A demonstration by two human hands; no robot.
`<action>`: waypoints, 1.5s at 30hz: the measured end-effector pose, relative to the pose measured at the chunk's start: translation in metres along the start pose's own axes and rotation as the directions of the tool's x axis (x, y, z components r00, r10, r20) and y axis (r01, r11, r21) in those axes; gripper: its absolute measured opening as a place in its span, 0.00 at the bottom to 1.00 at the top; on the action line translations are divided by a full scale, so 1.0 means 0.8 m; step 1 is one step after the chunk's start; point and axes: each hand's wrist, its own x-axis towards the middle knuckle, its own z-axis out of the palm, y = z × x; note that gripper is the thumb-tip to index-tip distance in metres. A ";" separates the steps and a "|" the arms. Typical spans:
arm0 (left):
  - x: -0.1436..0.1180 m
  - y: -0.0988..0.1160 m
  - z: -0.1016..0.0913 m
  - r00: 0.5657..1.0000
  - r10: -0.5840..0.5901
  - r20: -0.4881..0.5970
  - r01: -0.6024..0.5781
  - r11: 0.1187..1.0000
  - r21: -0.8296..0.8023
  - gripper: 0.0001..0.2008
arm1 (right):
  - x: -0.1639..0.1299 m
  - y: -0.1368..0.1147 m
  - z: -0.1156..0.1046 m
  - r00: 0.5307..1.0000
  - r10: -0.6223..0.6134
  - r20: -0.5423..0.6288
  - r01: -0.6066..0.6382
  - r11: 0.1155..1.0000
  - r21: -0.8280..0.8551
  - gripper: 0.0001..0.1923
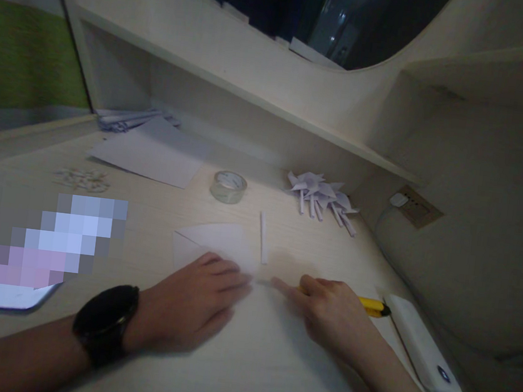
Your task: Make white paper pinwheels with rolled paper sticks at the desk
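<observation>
My left hand [203, 296], with a black watch at the wrist, lies flat over a creased piece of white paper [204, 237] and covers its near part. In my right hand [328, 310] is a yellow utility knife [374, 307]. Its handle end sticks out to the right of the hand, and its thin, blurred blade reaches the paper's right side beside my left fingertips. My right index finger stretches along the knife. Just beyond the paper lies a slim rolled paper stick [263, 237].
A roll of clear tape [228, 187] stands behind the paper. Several paper pinwheels [321, 193] lie at the back right. White sheets [153, 152], small pale sticks [82, 180] and a blurred-out phone [32, 299] are on the left. A white power bank [424, 343] lies far right.
</observation>
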 end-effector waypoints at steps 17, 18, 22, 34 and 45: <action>0.001 0.001 -0.005 1.000 0.001 -0.020 -0.002 0.999 -0.042 0.19 | 0.000 -0.004 -0.002 1.000 -0.004 -0.014 0.004 1.000 -0.014 0.34; 0.000 0.000 -0.006 1.000 0.005 -0.019 -0.005 0.999 -0.040 0.19 | 0.000 -0.003 -0.002 1.000 -0.006 -0.018 0.006 1.000 -0.013 0.34; 0.000 -0.001 -0.006 1.000 0.013 -0.006 -0.013 0.999 -0.036 0.20 | -0.001 -0.002 -0.001 0.999 -0.019 -0.031 0.019 1.000 -0.014 0.35; 0.001 0.000 -0.004 1.000 0.007 0.020 -0.007 1.000 -0.017 0.21 | 0.000 -0.003 -0.004 1.000 -0.008 -0.019 0.008 1.000 -0.024 0.35; 0.001 0.002 -0.002 1.000 0.004 -0.025 -0.005 0.999 -0.032 0.21 | -0.001 -0.002 0.001 0.999 -0.029 -0.029 0.029 1.000 0.006 0.36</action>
